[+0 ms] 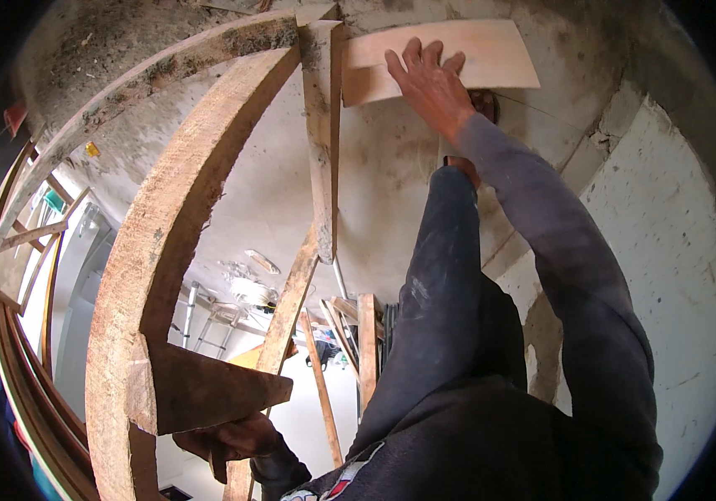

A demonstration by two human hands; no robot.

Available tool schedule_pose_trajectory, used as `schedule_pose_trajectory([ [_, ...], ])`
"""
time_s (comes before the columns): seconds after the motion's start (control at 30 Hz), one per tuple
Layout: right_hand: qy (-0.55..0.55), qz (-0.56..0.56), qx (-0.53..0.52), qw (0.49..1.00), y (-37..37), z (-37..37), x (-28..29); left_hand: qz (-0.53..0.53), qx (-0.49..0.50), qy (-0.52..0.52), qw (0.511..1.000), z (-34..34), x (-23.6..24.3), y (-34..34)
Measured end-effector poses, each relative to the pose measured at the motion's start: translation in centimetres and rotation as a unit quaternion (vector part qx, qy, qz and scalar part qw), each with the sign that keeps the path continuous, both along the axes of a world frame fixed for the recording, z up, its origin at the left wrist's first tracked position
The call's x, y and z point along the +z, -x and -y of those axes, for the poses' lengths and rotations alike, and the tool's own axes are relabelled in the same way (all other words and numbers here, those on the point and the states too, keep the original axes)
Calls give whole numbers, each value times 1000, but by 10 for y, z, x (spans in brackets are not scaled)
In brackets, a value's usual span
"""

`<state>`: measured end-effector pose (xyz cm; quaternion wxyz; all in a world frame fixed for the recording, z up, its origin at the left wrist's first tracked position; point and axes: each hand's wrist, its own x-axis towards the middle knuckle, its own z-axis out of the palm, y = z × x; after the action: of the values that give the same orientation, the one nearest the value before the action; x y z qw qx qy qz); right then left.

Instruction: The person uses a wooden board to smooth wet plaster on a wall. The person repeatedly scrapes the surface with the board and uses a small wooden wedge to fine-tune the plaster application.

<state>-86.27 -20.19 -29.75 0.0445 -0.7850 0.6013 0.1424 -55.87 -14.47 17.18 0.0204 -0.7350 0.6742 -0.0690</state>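
At the top, my right hand [437, 83] lies with fingers spread on a thin, pale wooden sheet [491, 54]. The sheet's left end meets a rough upright timber post [321, 125]. Down at lower left, my left hand [237, 438] curls just beneath a dark wedge-shaped wooden piece [212, 388]. Its fingers are bent and partly hidden, and what they grip, if anything, is unclear. That wedge touches a long rough beam [157, 225], which looks curved and rises toward the post's top.
A second long timber [157, 67] runs along the upper left. Angled timber [291, 309] descends from the post. Below are leaning planks [366, 342], a metal ladder-like frame [207, 321] and a white bundle [251, 288]. A pale slab [667, 250] stands at right; my leg [441, 250] extends between.
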Motion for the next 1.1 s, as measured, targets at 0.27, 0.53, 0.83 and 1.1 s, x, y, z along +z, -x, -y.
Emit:
schedule_pose_trajectory([
  [0.27, -25, 25, -14, 999, 7, -11, 11, 35, -5, 3, 999, -2, -1, 2],
  [0.53, 2, -1, 6, 1000, 8, -10, 3, 17, 25, 17, 999, -5, 1, -5],
  [0.83, 13, 16, 0, 1000, -1, 17, 9, -106, 44, 50, 992, 25, -27, 51],
  [1.1, 38, 182, 87, 979, 12, 16, 23, -99, 36, 38, 994, 25, -21, 53],
])
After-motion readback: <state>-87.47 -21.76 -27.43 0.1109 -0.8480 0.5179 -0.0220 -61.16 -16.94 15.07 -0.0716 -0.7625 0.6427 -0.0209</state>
